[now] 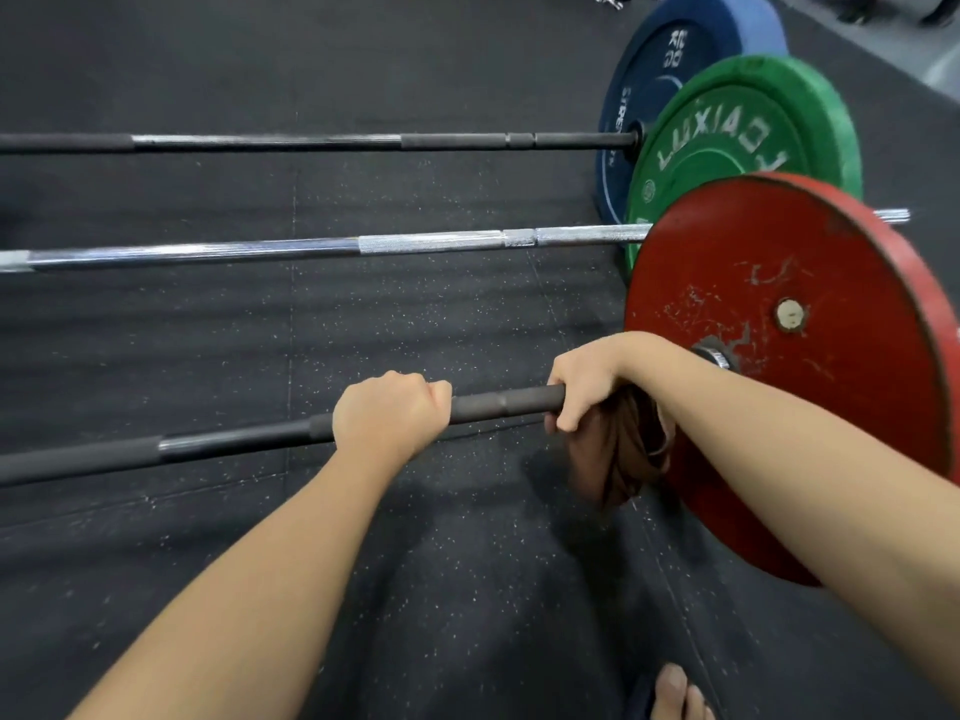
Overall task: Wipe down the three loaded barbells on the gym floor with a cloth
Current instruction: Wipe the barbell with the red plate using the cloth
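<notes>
Three barbells lie side by side on the black rubber floor. The nearest has a dark bar (498, 405) and a scuffed red plate (810, 407) at its right end. My left hand (389, 418) grips this bar from above. To its right, close to the red plate, my right hand (587, 381) holds a brown cloth (618, 454) wrapped round the same bar, with the cloth's loose end hanging below. The middle barbell is a chrome bar (311, 249) with a green plate (727, 142). The far barbell is a dark bar (311, 141) with a blue plate (670, 59).
Speckled black rubber mats (415, 314) cover the floor between the bars. A bare foot (678, 693) shows at the bottom edge, right of centre. A lighter floor strip (924, 59) runs past the plates at the top right.
</notes>
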Demonstrator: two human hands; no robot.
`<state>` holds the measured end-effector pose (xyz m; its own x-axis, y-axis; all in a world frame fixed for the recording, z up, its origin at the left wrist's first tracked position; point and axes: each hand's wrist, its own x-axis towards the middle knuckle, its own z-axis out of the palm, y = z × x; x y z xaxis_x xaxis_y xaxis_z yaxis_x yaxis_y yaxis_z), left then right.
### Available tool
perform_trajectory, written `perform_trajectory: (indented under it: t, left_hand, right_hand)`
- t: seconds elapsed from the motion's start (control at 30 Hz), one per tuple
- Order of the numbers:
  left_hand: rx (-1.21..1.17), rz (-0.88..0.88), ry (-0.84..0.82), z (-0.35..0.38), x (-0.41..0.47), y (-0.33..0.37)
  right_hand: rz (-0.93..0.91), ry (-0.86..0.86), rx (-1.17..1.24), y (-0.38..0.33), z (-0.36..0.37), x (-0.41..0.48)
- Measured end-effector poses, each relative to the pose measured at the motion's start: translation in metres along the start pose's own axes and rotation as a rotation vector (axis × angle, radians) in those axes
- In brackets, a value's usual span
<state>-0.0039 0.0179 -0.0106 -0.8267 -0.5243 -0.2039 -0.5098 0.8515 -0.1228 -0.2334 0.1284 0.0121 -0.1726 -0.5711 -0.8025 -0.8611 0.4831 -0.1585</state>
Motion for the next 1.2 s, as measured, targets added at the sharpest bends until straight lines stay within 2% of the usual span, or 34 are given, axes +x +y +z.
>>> perform_trajectory:
  t: [0.13,0.23,0.3,0.4,0.5,0.6,0.63,0.7,0.73,0.8,0.93,1.07,1.13,1.2]
  left_hand:
    - [-0.011,-0.021,-0.002,0.001,0.004,0.0]
    - [-0.046,-0.029,0.001,0.002,0.007,-0.001]
    - [-0.092,-0.054,0.0,0.0,0.009,-0.002]
    - [-0.169,-0.086,-0.009,-0.001,0.01,-0.004]
    - [-0.14,-0.038,-0.046,-0.005,0.009,-0.005]
    - [-0.104,-0.008,-0.06,-0.009,0.006,-0.005]
    - [-0.107,-0.012,-0.062,-0.009,0.005,-0.005]
    - [-0.117,-0.024,-0.064,-0.009,0.003,-0.004]
    - [-0.129,-0.034,-0.062,-0.009,0.002,-0.003]
    - [-0.16,-0.063,-0.048,-0.006,0.002,-0.001]
    - [-0.201,-0.122,-0.004,0.001,0.002,-0.001]
    - [-0.237,-0.183,-0.006,0.0,0.006,0.0]
    - [-0.25,-0.206,-0.001,0.0,0.008,0.0]
    - [-0.247,-0.21,0.006,0.001,0.01,-0.001]
  right_hand:
    - [-0.011,-0.292,0.096,-0.002,-0.015,0.007]
    - [-0.025,-0.279,0.17,0.0,-0.013,0.008]
    - [-0.077,-0.093,0.163,0.003,-0.007,0.002]
    - [-0.139,0.261,-0.019,0.003,0.006,-0.008]
    - [-0.07,0.629,-0.218,0.001,0.036,-0.013]
    - [-0.029,1.078,-0.41,-0.003,0.075,0.004]
    - [-0.003,1.175,-0.423,-0.005,0.083,0.01]
    - [0.045,1.234,-0.402,-0.007,0.089,0.014]
    - [0.048,1.205,-0.397,-0.007,0.087,0.012]
    - [0.046,1.033,-0.391,-0.009,0.074,0.002]
    - [-0.027,0.519,-0.333,-0.015,0.033,-0.014]
    - [-0.076,0.041,-0.013,-0.017,-0.001,-0.006]
    - [-0.079,-0.104,0.054,-0.017,-0.009,-0.002]
    - [-0.095,-0.119,0.095,-0.013,-0.011,0.001]
